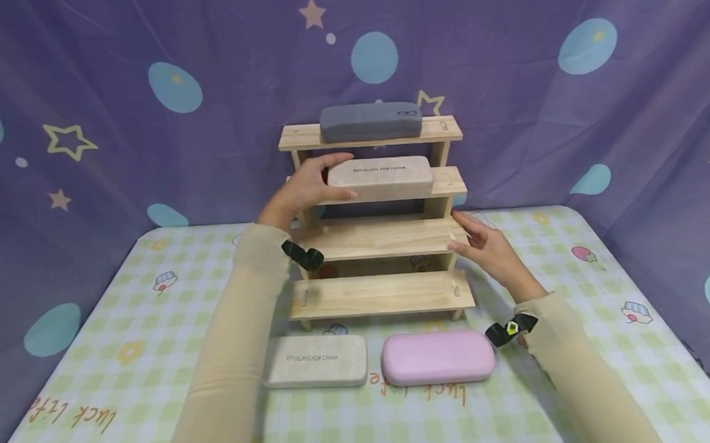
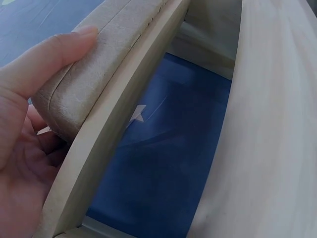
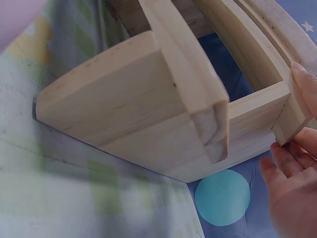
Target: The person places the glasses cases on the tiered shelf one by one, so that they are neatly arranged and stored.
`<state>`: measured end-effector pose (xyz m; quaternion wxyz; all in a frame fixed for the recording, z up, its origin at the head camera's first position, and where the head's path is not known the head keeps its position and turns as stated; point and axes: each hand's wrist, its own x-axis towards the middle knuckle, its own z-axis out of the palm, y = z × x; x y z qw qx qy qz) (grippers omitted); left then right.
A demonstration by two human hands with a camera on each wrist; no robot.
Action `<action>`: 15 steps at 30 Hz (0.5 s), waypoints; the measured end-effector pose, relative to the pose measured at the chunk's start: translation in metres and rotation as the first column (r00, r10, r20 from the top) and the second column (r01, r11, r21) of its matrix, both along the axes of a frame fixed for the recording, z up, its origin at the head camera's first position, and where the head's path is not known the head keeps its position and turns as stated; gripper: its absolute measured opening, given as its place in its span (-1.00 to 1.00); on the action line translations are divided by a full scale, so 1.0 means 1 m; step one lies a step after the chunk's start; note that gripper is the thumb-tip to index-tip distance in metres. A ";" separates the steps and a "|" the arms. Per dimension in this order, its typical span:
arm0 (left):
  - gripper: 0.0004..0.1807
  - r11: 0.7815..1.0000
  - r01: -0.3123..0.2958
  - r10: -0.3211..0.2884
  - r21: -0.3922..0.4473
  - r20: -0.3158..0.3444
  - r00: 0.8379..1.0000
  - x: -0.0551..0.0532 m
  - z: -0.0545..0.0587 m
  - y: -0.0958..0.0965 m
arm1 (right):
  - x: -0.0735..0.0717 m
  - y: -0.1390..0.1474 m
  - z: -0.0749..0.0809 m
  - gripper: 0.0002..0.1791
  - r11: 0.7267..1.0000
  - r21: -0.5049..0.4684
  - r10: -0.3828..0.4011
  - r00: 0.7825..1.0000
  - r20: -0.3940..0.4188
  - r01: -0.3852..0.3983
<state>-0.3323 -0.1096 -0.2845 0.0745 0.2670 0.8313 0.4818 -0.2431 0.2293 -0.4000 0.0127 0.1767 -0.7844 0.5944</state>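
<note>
A four-tier wooden display shelf (image 1: 383, 293) stands at the back of the table. On its second tier from the top lies a beige glasses case (image 1: 383, 181) lettered "REFUELING FOR CHINA". My left hand (image 1: 305, 187) grips the case's left end, thumb at the front and fingers behind; in the left wrist view, the case (image 2: 84, 84) sits along the board's edge. At the third tier's right end, my right hand (image 1: 485, 245) holds the board; the right wrist view shows fingers under the board end (image 3: 292, 121). A grey-blue glasses case (image 1: 370, 122) rests on the top tier.
In front of the shelf, a pale lettered glasses case (image 1: 320, 367) lies partly behind the left sleeve. Right of it is a pink glasses case (image 1: 438, 361). A green-checked cloth (image 1: 135, 387) covers the table, and a purple curtain (image 1: 250, 53) hangs behind.
</note>
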 end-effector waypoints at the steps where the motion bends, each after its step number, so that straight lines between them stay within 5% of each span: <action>1: -0.13 1.000 -0.001 0.001 -0.009 -0.011 1.000 0.001 0.000 -0.001 | 0.000 0.000 0.000 -0.25 1.000 -0.007 0.001 1.000 0.003 -0.001; 5: -0.09 1.000 -0.011 0.011 -0.022 -0.029 1.000 0.004 0.001 -0.003 | 0.000 -0.002 -0.001 -0.25 1.000 -0.025 0.007 1.000 0.010 -0.006; 15: -0.07 0.993 -0.022 0.020 0.113 0.017 1.000 0.019 0.001 -0.023 | 0.000 0.000 0.001 -0.25 1.000 -0.002 -0.007 1.000 0.005 0.007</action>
